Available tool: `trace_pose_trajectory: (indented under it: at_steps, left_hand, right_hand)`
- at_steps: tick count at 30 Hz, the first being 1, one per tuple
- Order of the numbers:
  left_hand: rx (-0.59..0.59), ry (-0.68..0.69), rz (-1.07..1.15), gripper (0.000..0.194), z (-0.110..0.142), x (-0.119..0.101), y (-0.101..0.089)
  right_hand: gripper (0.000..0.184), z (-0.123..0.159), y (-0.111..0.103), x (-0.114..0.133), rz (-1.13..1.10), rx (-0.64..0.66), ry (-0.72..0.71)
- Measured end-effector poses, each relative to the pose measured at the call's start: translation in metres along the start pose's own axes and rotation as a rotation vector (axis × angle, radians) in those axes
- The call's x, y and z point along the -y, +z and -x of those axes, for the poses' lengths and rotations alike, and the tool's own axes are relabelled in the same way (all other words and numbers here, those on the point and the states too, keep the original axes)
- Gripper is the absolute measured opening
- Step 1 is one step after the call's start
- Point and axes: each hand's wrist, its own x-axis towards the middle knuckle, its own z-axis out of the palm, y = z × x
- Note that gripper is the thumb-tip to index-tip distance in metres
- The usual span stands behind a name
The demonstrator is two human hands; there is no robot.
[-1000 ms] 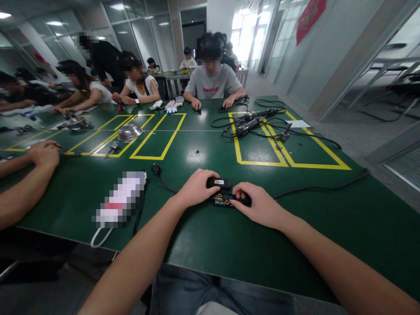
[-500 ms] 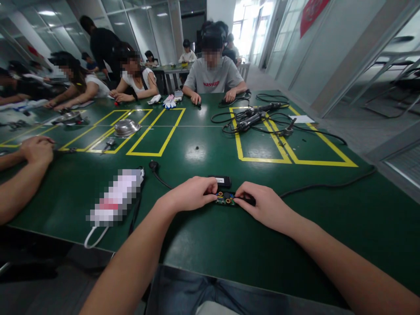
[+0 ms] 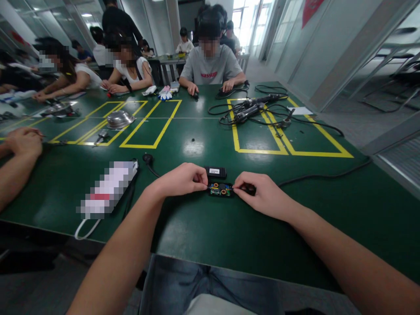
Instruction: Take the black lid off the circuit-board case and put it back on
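In the head view, the circuit board is sitting in its black housing on the green table, between my hands. My left hand and right hand are pinching narrowly at its opposite ends; whether on wire or casing, I cannot tell. I am judging it light and stiff, its exposed components fragile, so the housing's edges are offering the safer hold. The labelled black cover is lying just beyond, crowding my fingertips; a black cord is trailing rightward, possibly dragging. A power plug is resting farther left.
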Motion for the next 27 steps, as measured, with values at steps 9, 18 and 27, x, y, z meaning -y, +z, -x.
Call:
trace_pose_trajectory:
  at_steps: [9, 18, 27]
  left_hand:
    - [-0.336, 0.102, -0.189, 0.012, -0.011, -0.002, 0.013]
    - [-0.339, 0.023, -0.204, 0.036, -0.021, 0.003, 0.022]
    - [-0.148, 0.2, -0.14, 0.034, -0.007, -0.022, 0.02]
  right_hand:
    - [0.009, -0.002, 0.001, -0.001, 0.054, -0.016, -0.023]
    - [0.025, 0.0, 0.002, -0.002, 0.033, -0.056, 0.079]
    - [0.056, 0.003, -0.003, 0.001, 0.052, -0.005, 0.023]
